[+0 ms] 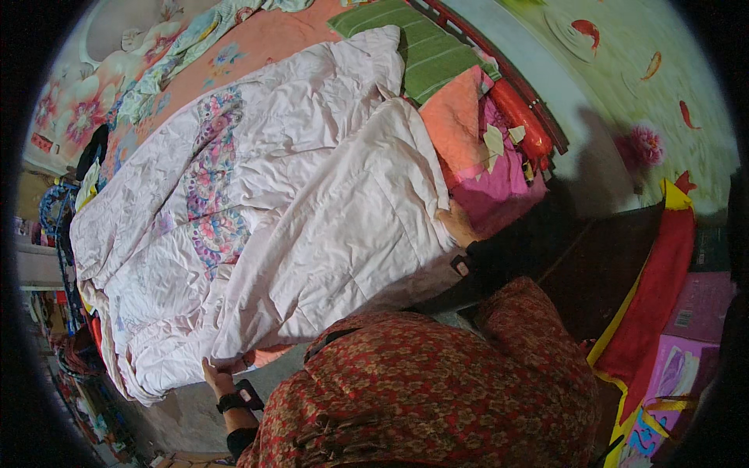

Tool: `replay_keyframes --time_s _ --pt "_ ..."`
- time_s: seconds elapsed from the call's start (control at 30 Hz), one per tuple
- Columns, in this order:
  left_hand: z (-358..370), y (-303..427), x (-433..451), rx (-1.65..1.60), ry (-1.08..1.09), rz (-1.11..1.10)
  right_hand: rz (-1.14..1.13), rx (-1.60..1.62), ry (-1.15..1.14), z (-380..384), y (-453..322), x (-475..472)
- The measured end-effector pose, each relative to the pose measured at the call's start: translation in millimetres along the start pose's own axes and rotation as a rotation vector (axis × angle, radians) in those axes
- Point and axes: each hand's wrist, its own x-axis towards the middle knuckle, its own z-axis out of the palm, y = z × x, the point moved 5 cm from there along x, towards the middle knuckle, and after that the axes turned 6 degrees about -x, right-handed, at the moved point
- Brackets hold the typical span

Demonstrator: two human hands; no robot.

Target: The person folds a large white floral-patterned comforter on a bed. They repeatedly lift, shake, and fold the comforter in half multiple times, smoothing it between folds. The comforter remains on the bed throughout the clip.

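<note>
A pale pink-white quilt (357, 199) with a band of printed flowers (216, 181) lies rumpled across the bed, one part folded over towards me. My left hand (217, 377) grips its near edge at the lower left, with a dark band and a small device on that wrist. Up at the right, my right hand (459, 225) holds the quilt's edge, thumb on top and the other fingers hidden. A similar device sits at the right wrist. Between the two hands the near edge hangs over the bed's side.
At the bed's head lies a green striped pillow (433, 52), beside an orange cloth (453, 117) and a pink cloth (497, 193). An orange floral sheet (257, 52) covers the far side. A red cloth with yellow trim (649, 304) hangs over boxes (696, 304) at right.
</note>
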Motion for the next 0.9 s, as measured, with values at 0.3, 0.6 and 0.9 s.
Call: replay_keyframes --time_s 0.3,0.6,0.9 --pt "238 173 -93 -0.136 -0.675 0.160 -0.345 0.618 -0.813 107 -213 -77" --pt "329 143 -144 -0.294 -0.782 -0.500 -0.685 0.285 -0.939 119 -239 -125" --pt "176 139 -17 -0.778 -0.453 -0.245 0.177 0.383 0.394 -11 20 49"
